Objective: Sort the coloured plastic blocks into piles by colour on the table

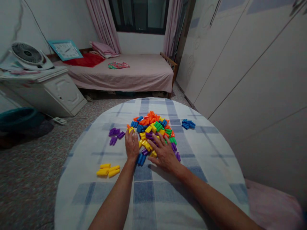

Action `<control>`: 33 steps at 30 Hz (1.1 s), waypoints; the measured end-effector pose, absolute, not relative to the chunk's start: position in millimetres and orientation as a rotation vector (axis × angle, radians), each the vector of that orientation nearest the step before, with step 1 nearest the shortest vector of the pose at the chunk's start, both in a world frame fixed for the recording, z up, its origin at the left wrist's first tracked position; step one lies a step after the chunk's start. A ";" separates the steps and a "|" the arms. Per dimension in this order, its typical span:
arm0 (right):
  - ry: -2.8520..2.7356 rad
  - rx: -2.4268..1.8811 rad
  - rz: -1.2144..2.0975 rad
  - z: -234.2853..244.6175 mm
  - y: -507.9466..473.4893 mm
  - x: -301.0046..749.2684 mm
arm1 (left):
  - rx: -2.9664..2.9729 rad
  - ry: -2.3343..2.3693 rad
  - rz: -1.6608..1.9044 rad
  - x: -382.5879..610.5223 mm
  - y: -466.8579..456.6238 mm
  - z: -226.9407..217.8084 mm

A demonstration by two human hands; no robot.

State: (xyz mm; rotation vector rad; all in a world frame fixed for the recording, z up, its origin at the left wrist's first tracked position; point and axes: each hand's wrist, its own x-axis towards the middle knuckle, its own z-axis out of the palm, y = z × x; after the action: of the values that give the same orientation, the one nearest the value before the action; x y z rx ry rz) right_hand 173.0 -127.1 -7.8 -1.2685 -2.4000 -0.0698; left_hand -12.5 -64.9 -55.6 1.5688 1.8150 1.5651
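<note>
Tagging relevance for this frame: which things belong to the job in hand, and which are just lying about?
In use: left hand, right hand, both on the mixed pile; purple pieces, yellow pieces, blue pieces set apart; table.
Lying about: fan, clock, bed, white cabinet.

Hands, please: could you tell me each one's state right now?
Left hand: open, flat against the heap of small multicoloured plastic pegs, holding nothing visible.
Right hand: open, fingers spread over the heap, holding nothing visible.
</note>
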 end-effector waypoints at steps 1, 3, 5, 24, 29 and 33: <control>-2.335 -1.347 -0.075 -9.9 -133.4 181.6 | 1.562 1.817 1.568 -12.0 -64.6 -55.8; -2.181 -1.533 -0.074 -19.0 -147.3 199.1 | 1.554 1.823 1.569 -11.3 -63.7 -56.3; -2.089 -1.666 -0.051 -31.4 -156.8 211.8 | 1.553 1.827 1.561 -11.0 -63.0 -56.7; -1.864 -1.734 0.098 -50.5 -103.7 211.2 | 1.656 1.985 1.347 4.8 -91.1 -35.0; -1.836 -1.764 0.108 -55.9 -103.3 203.9 | 1.676 2.175 1.208 34.1 -120.2 -38.2; -1.833 -1.743 0.076 -55.8 -91.1 187.4 | 1.683 2.134 1.296 47.9 -102.8 -41.0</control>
State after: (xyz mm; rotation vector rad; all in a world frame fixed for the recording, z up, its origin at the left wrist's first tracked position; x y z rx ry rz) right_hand 187.4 -91.1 -55.8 -1.7433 -1.8331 0.0757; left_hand 47.9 -102.8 -41.0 1.6827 2.1339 1.2963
